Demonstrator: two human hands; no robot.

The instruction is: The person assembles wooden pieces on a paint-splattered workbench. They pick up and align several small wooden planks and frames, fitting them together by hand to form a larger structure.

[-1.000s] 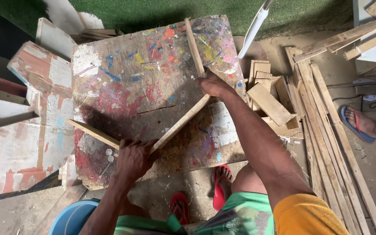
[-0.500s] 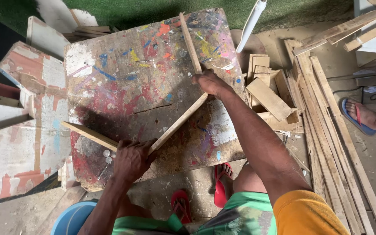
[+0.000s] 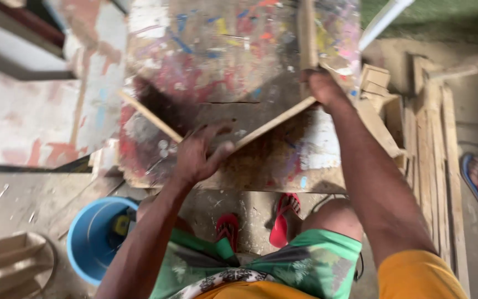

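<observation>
Board (image 3: 222, 61) multicolour paint-splattered; bucket (image 3: 87, 232) blue; sandals (image 3: 280, 218) red.
</observation>
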